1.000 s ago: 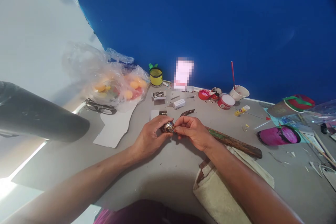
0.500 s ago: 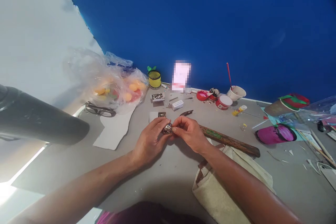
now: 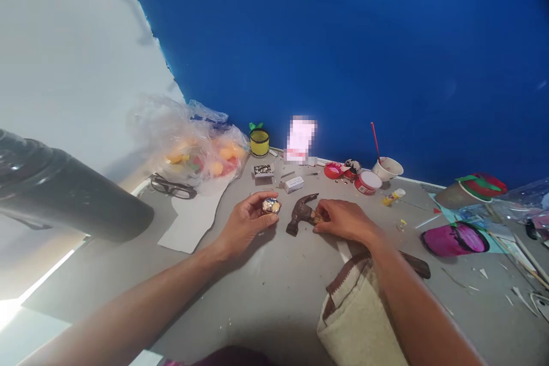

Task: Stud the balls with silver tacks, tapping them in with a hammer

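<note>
My left hand (image 3: pixel 246 223) is closed round a small shiny, studded ball (image 3: pixel 271 205), held just above the grey table (image 3: pixel 266 291). My right hand (image 3: pixel 343 220) lies over the neck of a rusty claw hammer (image 3: pixel 300 213), fingers wrapped on its wooden handle just behind the head. The hammer's head rests on the table between the two hands. The handle's far end (image 3: pixel 415 266) shows past my forearm.
A cream cloth bag (image 3: pixel 355 309) lies under my right arm. Behind stand small boxes of studs (image 3: pixel 262 170), a white box (image 3: pixel 294 184), a yellow pot (image 3: pixel 259 142), red lids, a cup with a brush (image 3: pixel 387 167), glasses (image 3: pixel 172 187), a plastic bag (image 3: pixel 193 146) and a pink object (image 3: pixel 454 238).
My right hand left the ball and moved right onto the hammer, which now lies with its head turned toward the ball. My left hand keeps the ball alone.
</note>
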